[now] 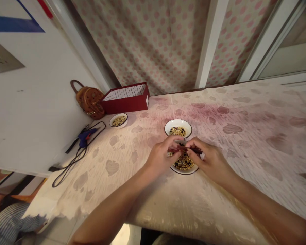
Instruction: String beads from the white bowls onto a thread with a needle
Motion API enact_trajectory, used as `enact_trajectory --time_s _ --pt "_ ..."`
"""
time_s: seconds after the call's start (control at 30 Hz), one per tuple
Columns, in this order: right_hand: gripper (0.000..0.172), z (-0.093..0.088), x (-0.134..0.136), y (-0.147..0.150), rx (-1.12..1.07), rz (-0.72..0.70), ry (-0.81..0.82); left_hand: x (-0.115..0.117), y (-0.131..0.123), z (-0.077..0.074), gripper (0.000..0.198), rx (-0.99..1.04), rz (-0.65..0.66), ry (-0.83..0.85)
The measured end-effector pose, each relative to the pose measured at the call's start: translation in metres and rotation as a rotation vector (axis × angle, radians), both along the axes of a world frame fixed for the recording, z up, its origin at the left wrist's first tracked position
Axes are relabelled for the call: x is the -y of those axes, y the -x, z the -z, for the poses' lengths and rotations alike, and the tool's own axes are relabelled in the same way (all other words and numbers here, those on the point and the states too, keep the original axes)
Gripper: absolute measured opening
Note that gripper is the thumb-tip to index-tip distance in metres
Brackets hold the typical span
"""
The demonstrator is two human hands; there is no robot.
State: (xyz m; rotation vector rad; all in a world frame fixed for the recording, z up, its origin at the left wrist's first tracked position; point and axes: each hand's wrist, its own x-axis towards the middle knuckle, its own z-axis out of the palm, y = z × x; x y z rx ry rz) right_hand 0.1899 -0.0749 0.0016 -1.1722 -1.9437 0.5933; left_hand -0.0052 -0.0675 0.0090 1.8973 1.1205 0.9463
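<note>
Forearms (112, 207) angled inward, left hand (158, 158) and right hand (209, 163) pinching a reddish stick (185, 149)

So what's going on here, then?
A person sits at a heart-patterned table, the left hand and right hand both pinching a thin dark red stick above a white bowl of mixed pale and dark beans. A second white bowl of beans sits just beyond it, and a third lies further off, near a red box. A blue glue gun lies by the wall.
</note>
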Motion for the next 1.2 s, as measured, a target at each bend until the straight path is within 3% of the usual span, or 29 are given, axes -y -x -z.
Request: enact_trajectory --time_s 0.3,0.63,0.83,0.97,1.07,1.2 --pt "0.005 0.003 0.0 -0.001 0.024 -0.022 -0.01 0.002 -0.003 0.0 0.039 0.103 0.02 0.007" --pt "0.005 0.001 -0.001 -0.002 0.006 0.003 -0.019 -0.002 -0.001 0.003 0.038 0.068 0.008 -0.029" --pt "0.006 0.0 -0.003 -0.007 -0.031 0.103 -0.061 -0.036 -0.003 -0.009 0.023 -0.021 -0.051 -0.14" --pt "0.007 -0.003 -0.003 -0.007 -0.049 0.123 -0.071 -0.059 -0.009 -0.012 0.025 -0.145 -0.07 -0.174" --pt "0.007 -0.006 -0.002 -0.007 -0.073 0.152 -0.063 -0.052 -0.01 -0.014 0.023 -0.262 -0.097 -0.203" --pt "0.008 -0.007 -0.001 -0.006 -0.097 0.181 -0.062 -0.022 -0.008 -0.018 0.008 -0.419 -0.051 -0.222"
